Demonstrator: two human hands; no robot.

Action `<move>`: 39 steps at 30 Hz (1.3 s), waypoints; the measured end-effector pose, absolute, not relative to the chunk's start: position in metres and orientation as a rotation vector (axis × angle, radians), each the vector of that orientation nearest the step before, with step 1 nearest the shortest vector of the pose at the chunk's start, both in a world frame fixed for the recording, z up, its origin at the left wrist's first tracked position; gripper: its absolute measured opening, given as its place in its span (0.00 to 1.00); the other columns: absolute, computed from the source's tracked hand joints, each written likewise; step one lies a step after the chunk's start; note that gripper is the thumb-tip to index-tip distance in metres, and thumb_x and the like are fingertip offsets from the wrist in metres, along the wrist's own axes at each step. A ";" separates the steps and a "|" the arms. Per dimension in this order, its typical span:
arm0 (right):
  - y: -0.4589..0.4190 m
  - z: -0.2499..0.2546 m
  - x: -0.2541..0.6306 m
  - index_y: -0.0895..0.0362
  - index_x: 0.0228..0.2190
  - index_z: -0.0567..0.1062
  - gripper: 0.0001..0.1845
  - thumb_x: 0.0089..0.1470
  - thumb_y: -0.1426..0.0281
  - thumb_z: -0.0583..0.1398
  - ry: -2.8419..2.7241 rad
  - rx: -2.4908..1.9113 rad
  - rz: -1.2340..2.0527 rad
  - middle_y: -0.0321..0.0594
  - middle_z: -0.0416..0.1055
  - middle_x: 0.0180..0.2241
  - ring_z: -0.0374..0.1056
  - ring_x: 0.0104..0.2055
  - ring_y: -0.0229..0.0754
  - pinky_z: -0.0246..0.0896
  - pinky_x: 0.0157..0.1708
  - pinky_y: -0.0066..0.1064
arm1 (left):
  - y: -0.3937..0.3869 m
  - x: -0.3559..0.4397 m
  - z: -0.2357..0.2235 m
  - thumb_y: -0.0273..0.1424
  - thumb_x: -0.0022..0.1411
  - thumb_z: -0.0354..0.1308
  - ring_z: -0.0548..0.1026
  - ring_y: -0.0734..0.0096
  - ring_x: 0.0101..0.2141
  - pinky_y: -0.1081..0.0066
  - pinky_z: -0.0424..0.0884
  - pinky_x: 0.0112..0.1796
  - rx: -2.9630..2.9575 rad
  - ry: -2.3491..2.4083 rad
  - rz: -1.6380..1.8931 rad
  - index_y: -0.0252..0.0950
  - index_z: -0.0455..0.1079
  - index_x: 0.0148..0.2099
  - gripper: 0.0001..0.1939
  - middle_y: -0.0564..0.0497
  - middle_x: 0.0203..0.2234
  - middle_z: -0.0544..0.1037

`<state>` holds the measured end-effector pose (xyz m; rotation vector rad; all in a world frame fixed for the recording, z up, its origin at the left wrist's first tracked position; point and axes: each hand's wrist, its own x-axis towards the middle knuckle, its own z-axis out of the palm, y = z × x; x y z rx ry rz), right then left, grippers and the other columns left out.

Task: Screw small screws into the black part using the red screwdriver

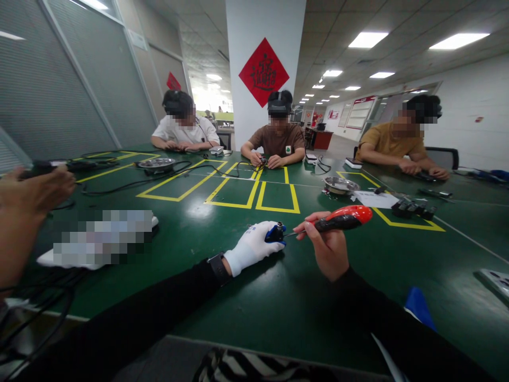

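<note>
My left hand (256,244), in a white glove with blue on the finger side, grips a small black part (275,233) with a short metal cylinder on top. It rests low over the green table (191,297). My bare right hand (328,245) holds a screwdriver (345,217) with a red and black handle, nearly level. The screwdriver's thin shaft points left, and its tip is at the black part's right side. Whether the tip sits in a screw is too small to tell.
A metal bowl (341,185), white paper (376,199) and several black parts (413,208) lie ahead right. Left are a white package (99,241), cables, another metal bowl (156,164) and a co-worker's hand (35,193). Co-workers sit opposite. A blue glove (420,307) lies by my right forearm.
</note>
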<state>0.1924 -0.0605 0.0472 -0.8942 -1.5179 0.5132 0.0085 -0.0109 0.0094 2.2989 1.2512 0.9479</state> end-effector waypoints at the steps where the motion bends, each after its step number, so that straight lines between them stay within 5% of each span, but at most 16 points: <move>1: -0.060 0.047 0.192 0.55 0.35 0.67 0.06 0.57 0.66 0.57 -1.517 -0.893 0.518 0.37 0.74 0.28 0.71 0.27 0.40 0.66 0.34 0.37 | -0.011 0.009 0.010 0.39 0.51 0.63 0.73 0.59 0.45 0.64 0.67 0.47 2.296 1.253 0.945 0.38 0.69 0.49 0.23 0.48 0.44 0.75; 14: -0.060 0.047 0.192 0.55 0.35 0.68 0.06 0.57 0.65 0.57 -1.499 -0.901 0.519 0.37 0.74 0.28 0.70 0.26 0.40 0.66 0.31 0.36 | -0.019 0.010 0.021 0.41 0.53 0.60 0.74 0.63 0.38 0.68 0.68 0.39 2.236 1.294 0.940 0.37 0.72 0.40 0.16 0.49 0.37 0.77; 20: -0.059 0.054 0.189 0.54 0.31 0.69 0.03 0.54 0.68 0.60 -1.475 -0.835 0.421 0.42 0.73 0.41 0.69 0.47 0.47 0.59 0.51 0.45 | -0.022 0.013 0.027 0.38 0.53 0.59 0.74 0.66 0.32 0.69 0.69 0.36 2.216 1.273 0.933 0.37 0.71 0.36 0.10 0.53 0.31 0.77; 25: -0.054 0.047 0.183 0.50 0.42 0.64 0.11 0.57 0.68 0.57 -1.362 -0.638 0.864 0.31 0.67 0.27 0.70 0.33 0.40 0.66 0.44 0.44 | -0.023 0.014 0.026 0.37 0.54 0.58 0.74 0.68 0.28 0.70 0.69 0.33 2.140 1.247 0.896 0.37 0.70 0.36 0.10 0.54 0.28 0.75; 32: -0.057 0.051 0.184 0.51 0.43 0.66 0.12 0.55 0.69 0.58 -1.482 -0.668 0.764 0.42 0.61 0.54 0.60 0.56 0.46 0.60 0.54 0.45 | -0.019 0.011 0.021 0.37 0.55 0.59 0.73 0.66 0.34 0.70 0.68 0.36 2.269 1.243 0.954 0.39 0.70 0.38 0.10 0.53 0.33 0.75; 34: -0.058 0.055 0.184 0.52 0.37 0.65 0.09 0.53 0.71 0.60 -1.519 -0.647 0.766 0.42 0.65 0.50 0.65 0.51 0.45 0.61 0.52 0.45 | -0.018 0.011 0.019 0.37 0.55 0.59 0.73 0.65 0.36 0.69 0.67 0.37 2.294 1.233 0.966 0.39 0.70 0.40 0.11 0.52 0.35 0.75; 36: -0.058 0.055 0.184 0.51 0.34 0.61 0.11 0.53 0.72 0.61 -1.509 -0.609 0.820 0.35 0.71 0.37 0.71 0.38 0.41 0.66 0.46 0.44 | -0.017 0.011 0.017 0.37 0.55 0.59 0.73 0.64 0.38 0.68 0.67 0.39 2.315 1.232 0.966 0.39 0.70 0.41 0.12 0.51 0.37 0.75; 39: -0.057 0.052 0.185 0.49 0.37 0.61 0.09 0.56 0.69 0.58 -1.457 -0.613 0.869 0.29 0.66 0.27 0.68 0.27 0.37 0.68 0.40 0.41 | -0.016 0.011 0.014 0.38 0.55 0.60 0.73 0.63 0.39 0.67 0.68 0.41 2.328 1.231 0.951 0.39 0.70 0.43 0.14 0.50 0.38 0.75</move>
